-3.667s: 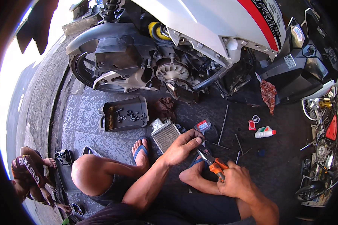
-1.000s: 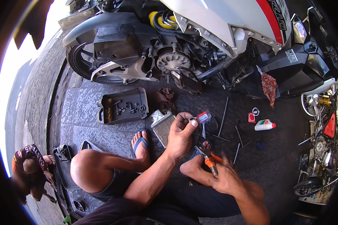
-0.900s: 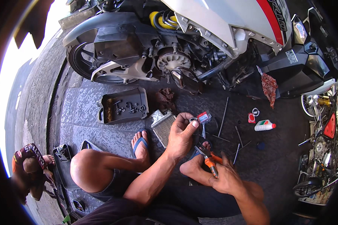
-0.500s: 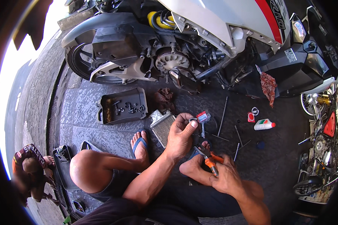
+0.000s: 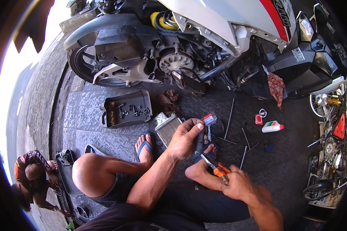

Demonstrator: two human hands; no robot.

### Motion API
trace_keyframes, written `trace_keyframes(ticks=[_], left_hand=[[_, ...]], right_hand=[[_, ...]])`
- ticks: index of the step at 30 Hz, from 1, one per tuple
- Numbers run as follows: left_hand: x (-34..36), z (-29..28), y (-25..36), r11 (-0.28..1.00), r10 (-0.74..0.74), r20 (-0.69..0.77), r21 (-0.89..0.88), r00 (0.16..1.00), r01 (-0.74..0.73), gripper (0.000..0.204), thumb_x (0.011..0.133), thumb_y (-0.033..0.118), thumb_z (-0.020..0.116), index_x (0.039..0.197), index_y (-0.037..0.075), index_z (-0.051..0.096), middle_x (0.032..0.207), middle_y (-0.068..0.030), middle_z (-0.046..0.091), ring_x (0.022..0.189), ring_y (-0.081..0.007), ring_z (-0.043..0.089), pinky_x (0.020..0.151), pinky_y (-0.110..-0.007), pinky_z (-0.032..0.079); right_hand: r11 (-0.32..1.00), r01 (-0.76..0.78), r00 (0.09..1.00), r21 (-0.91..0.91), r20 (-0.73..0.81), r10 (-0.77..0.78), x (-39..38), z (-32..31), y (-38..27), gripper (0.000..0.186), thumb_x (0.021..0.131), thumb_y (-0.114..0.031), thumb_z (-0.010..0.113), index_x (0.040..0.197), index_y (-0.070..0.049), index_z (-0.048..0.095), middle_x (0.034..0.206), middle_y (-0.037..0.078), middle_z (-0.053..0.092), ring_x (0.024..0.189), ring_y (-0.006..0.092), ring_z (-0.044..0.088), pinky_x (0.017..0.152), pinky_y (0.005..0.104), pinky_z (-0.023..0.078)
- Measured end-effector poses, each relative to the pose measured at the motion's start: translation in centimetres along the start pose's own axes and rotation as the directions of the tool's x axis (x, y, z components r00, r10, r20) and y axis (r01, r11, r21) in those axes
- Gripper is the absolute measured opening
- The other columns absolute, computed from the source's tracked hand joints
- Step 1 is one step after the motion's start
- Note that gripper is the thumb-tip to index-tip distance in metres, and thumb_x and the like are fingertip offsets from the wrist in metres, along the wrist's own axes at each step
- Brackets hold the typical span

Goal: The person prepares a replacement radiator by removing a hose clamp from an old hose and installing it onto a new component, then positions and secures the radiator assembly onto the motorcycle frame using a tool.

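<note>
Pliers [image 5: 221, 172] angled toward hose [image 5: 199, 144], right hand [image 5: 238, 184] with fingers clamped on pliers, left hand [image 5: 185, 138] with fingers clamped on hose, radiator [image 5: 168, 130] partly hidden beyond.

I'm turning the black hose [image 5: 199, 144] into view.
My left hand [image 5: 184, 139] is tipping, hiding the ring shape seen earlier; my right hand [image 5: 238, 185] is swinging the orange-handled pliers [image 5: 220, 172] nearer the hose's lower end.

Far L side blown out by daylight; patchy sheen thrown on floor tiles [image 5: 86, 106], R side underlit. Bare knee [image 5: 86, 171] brightly lit. Pliers [image 5: 221, 171] rendered fairly sharp. Str. lines nr rim bent, corners blacked out.
</note>
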State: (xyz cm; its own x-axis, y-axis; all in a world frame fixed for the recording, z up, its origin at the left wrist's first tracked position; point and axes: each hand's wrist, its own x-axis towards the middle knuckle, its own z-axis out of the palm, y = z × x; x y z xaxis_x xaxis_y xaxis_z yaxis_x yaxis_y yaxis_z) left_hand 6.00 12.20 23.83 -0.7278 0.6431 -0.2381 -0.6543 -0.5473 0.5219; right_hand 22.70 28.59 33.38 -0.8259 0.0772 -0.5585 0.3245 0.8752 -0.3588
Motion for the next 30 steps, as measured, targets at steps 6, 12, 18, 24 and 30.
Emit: trace_keyframes(ticks=[6,12,18,24,30], left_hand=[[-0.2,-0.5,0.4,0.986,-0.161,0.048,-0.041,0.986,0.163,0.03,0.098,0.026,0.061,0.113,0.0,0.055,0.094,-0.0089,0.06,0.076,-0.0179,0.064,0.071,-0.032,0.055],[-0.5,0.7,0.0,0.988,-0.156,0.035,0.015,0.987,0.155,0.025,0.099,0.021,0.061,0.11,0.0,0.054,0.08,-0.0073,0.059,0.066,-0.017,0.064,0.061,-0.029,0.055],[-0.4,0.1,-0.9,0.985,-0.148,0.005,0.094,0.989,0.147,0.024,0.096,0.018,0.066,0.108,0.0,0.055,0.085,-0.0057,0.059,0.069,-0.0144,0.064,0.06,-0.027,0.055],[-0.1,0.1,-1.0,0.985,-0.044,-0.059,0.162,0.997,0.053,0.025,0.095,0.017,0.068,0.108,-0.001,0.056,0.088,-0.0041,0.06,0.076,-0.0109,0.06,0.061,-0.025,0.055],[0.0,-0.3,-1.5,0.968,0.003,-0.061,0.252,0.998,0.012,0.026,0.093,0.016,0.069,0.108,-0.001,0.057,0.093,-0.0039,0.061,0.081,-0.0084,0.058,0.073,-0.026,0.054]], right_hand=[[0.992,0.112,0.993,0.057,0.016,-0.113,-0.3,-1.1,0.3,0.022,0.074,-0.02,0.065,0.072,0.002,0.068,0.089,0.027,0.06,0.079,0.0449,0.064,0.076,0.0491,0.053],[0.997,0.057,0.995,0.049,0.081,-0.061,-0.2,-2.1,-0.3,0.022,0.074,-0.02,0.066,0.073,0.001,0.069,0.09,0.031,0.059,0.082,0.0458,0.063,0.08,0.0493,0.052],[0.998,0.054,0.984,0.037,0.167,-0.059,0.1,-3.1,-1.2,0.028,0.071,-0.019,0.068,0.092,0.0,0.068,0.098,0.027,0.06,0.1,0.0427,0.059,0.09,0.0478,0.048],[0.987,0.06,0.997,0.15,0.032,-0.065,-0.3,-1.8,0.7,0.049,0.069,-0.017,0.067,0.113,0.004,0.063,0.133,0.032,0.05,0.127,0.0461,0.046,0.107,0.0474,0.039],[0.989,0.057,0.998,0.139,0.007,-0.058,0.0,-1.4,-0.3,0.065,0.067,-0.018,0.066,0.129,0.0,0.056,0.146,0.035,0.037,0.138,0.0486,0.033,0.115,0.0501,0.03]])
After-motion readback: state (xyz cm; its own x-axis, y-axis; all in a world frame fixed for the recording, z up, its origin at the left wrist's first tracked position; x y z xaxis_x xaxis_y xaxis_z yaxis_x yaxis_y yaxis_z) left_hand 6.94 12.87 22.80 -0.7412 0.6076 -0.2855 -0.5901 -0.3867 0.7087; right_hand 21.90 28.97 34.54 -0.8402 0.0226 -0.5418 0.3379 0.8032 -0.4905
